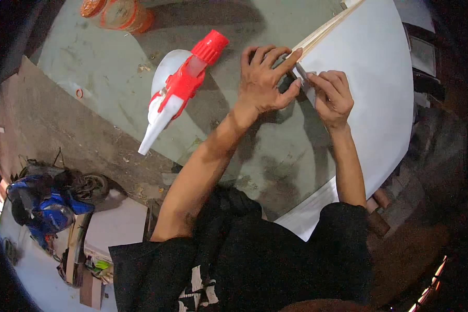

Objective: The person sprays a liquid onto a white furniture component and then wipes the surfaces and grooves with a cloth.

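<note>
The person wears a black short-sleeved shirt point(255, 260) with a white printed mark low on the front. Both sleeves end above the elbow, leaving the forearms bare. The left hand point(265, 78) and the right hand point(332, 96) are bare too: no gloves, rings, watch or wristband show.

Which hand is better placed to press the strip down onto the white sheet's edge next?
Probably the left hand: its fingers already rest on the wooden strip where it meets the white sheet. The right hand pinches the sheet's edge just beside it.
</note>
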{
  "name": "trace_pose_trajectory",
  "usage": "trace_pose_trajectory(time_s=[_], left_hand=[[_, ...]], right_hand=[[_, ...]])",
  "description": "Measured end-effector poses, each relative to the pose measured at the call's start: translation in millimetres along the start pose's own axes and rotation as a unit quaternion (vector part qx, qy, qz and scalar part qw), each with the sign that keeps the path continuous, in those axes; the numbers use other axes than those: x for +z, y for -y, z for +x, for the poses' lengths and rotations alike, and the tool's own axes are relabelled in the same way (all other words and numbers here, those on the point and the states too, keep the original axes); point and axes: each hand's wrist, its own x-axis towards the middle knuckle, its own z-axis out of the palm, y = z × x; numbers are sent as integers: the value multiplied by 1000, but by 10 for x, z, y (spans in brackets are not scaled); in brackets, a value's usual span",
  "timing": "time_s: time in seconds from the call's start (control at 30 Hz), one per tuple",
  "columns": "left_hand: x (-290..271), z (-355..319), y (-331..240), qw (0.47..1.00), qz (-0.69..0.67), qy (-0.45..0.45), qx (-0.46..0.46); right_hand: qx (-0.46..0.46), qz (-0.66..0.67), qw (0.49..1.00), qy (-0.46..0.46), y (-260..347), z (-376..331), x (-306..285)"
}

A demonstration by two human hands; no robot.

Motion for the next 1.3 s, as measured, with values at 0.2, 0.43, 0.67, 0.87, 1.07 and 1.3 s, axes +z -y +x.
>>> trace_pose_trajectory(time_s=[0.2,0.43,0.67,0.87,1.07,1.3], left_hand=[[18,-53,19,1000,-6,-11,4],[16,1,17,1000,-12,-14,4],[1,-7,-18,1000,-1,-7,1],[-10,-13,24,1000,-12,-7,1],[8,-27,5,1000,-19,-18,0],[-1,17,15,1000,-16,-10,4]], right_hand=[[-7,0,1000,-27,64,121,111],[-9,15,1000,-23,84,197,137],[24,49,998,-23,57,157,155],[25,4,1000,-3,68,189,167],[33,-12,999,10,138,324,207],[40,7,999,-15,97,209,213]])
